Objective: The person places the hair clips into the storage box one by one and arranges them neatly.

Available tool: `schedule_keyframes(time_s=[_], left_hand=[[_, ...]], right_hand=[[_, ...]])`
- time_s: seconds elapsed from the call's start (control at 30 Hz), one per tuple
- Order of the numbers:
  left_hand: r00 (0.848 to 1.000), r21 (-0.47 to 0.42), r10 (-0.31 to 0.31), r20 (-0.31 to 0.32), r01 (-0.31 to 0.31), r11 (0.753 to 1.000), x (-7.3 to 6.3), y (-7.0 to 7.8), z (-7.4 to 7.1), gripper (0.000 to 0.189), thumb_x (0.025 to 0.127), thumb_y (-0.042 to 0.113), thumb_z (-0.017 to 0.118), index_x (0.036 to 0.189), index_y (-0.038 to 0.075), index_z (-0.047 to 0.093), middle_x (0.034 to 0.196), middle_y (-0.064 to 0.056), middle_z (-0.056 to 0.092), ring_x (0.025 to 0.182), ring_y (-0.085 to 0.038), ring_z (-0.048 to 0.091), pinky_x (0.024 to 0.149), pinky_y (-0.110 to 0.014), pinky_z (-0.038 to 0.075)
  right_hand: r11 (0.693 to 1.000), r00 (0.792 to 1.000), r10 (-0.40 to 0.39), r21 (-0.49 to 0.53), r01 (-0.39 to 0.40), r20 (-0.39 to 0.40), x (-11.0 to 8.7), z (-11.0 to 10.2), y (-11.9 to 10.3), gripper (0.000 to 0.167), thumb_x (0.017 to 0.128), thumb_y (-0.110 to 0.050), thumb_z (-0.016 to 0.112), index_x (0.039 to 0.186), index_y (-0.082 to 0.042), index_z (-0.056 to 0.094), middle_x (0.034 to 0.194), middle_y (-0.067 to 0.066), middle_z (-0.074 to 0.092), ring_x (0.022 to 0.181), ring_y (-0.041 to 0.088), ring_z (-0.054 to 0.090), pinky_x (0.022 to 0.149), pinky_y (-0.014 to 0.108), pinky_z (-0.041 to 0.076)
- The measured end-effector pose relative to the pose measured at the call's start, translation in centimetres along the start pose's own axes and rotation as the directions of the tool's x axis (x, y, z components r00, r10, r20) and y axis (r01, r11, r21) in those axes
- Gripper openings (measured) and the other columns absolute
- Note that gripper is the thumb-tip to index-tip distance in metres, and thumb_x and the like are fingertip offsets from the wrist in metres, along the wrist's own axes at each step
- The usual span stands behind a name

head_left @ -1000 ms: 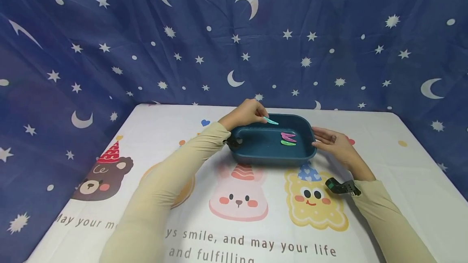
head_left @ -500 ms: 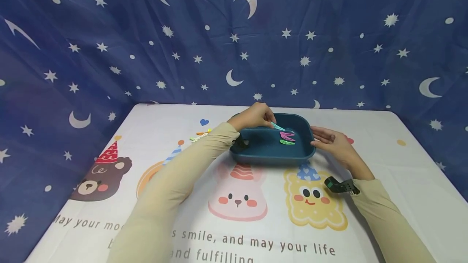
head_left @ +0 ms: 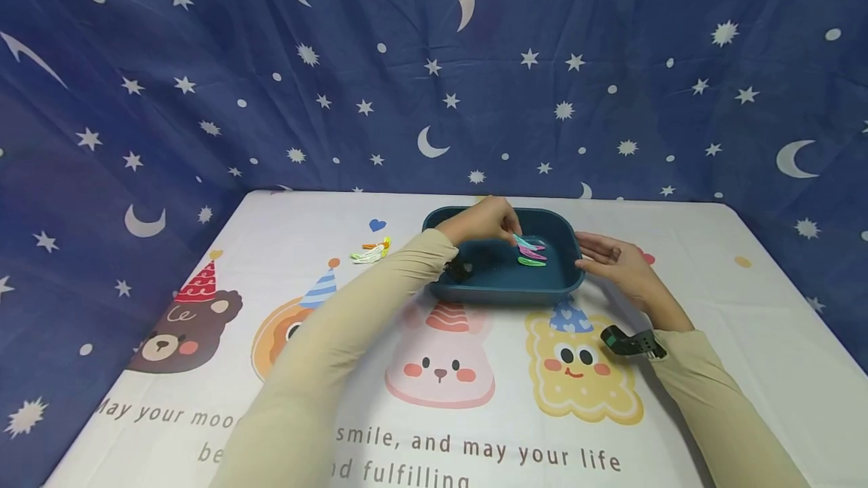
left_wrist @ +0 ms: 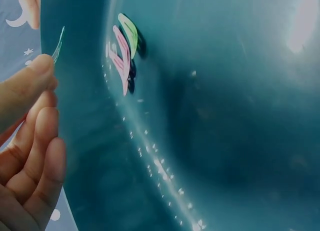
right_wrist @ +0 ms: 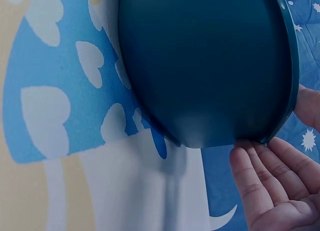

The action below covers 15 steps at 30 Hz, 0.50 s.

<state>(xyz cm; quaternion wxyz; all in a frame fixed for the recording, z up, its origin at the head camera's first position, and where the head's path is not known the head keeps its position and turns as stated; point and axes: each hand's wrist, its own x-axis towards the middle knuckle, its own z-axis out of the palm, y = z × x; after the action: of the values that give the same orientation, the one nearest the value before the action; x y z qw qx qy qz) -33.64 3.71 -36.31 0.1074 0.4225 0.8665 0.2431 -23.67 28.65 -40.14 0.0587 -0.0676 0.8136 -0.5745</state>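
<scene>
My left hand (head_left: 484,218) reaches over the dark teal basin (head_left: 502,295) and pinches a light-blue hair clip (head_left: 521,242) between thumb and forefinger. In the left wrist view the clip (left_wrist: 59,45) stands edge-on, pointing up from the fingertips. On the basin floor, just beyond it, lie two pink hair clips (head_left: 532,253) and a green hair clip (head_left: 532,262), side by side. My right hand (head_left: 627,269) rests against the basin's right end. Its fingers, fairly straight, touch the outer wall in the right wrist view, with the thumb by the rim.
Several white, yellow and orange clips (head_left: 370,252) lie on the table left of the basin, behind the left forearm. A white tablecloth (head_left: 759,367) with cartoon prints covers the table. A dark blue curtain (head_left: 380,119) with moons and stars hangs behind it.
My left hand has moved right and lower into the basin, bringing the light-blue clip beside the pink ones. The clips on the table have come into view. My right hand stays put.
</scene>
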Motion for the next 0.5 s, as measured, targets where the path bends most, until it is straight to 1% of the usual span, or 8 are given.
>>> schedule_keyframes(time_s=[0.17,0.3,0.5], left_hand=[[0.999,-0.001,0.010,0.032,-0.010,1.000,0.5,0.2,0.6,0.013,0.081,0.012,0.073,0.089,0.003,0.074,0.088,-0.009,0.073,0.080,-0.015,0.066,0.070,-0.016,0.050],[0.999,0.007,0.016,0.045,-0.016,1.000,0.8,0.4,1.1,0.012,0.081,0.013,0.073,0.088,0.004,0.074,0.088,-0.008,0.073,0.080,-0.014,0.066,0.070,-0.016,0.050],[0.997,-0.001,0.023,0.073,-0.023,1.000,1.3,0.3,1.9,0.012,0.080,0.013,0.074,0.087,0.004,0.074,0.086,-0.008,0.073,0.078,-0.014,0.066,0.069,-0.016,0.050]], right_hand=[[1.000,1.000,0.000,0.008,0.000,0.005,-0.1,0.0,-0.2,0.066,0.087,-0.017,0.067,0.141,0.005,0.036,0.143,0.028,0.036,0.100,-0.018,0.054,0.084,0.006,0.046],[1.000,1.000,-0.007,0.025,0.006,0.004,-0.2,0.0,-0.3,0.065,0.087,-0.016,0.067,0.141,0.005,0.036,0.142,0.028,0.036,0.100,-0.017,0.054,0.084,0.006,0.046],[1.000,1.000,0.000,0.023,0.000,0.006,-0.1,-0.1,-0.2,0.065,0.087,-0.016,0.067,0.141,0.005,0.036,0.143,0.028,0.035,0.099,-0.018,0.054,0.084,0.006,0.046]])
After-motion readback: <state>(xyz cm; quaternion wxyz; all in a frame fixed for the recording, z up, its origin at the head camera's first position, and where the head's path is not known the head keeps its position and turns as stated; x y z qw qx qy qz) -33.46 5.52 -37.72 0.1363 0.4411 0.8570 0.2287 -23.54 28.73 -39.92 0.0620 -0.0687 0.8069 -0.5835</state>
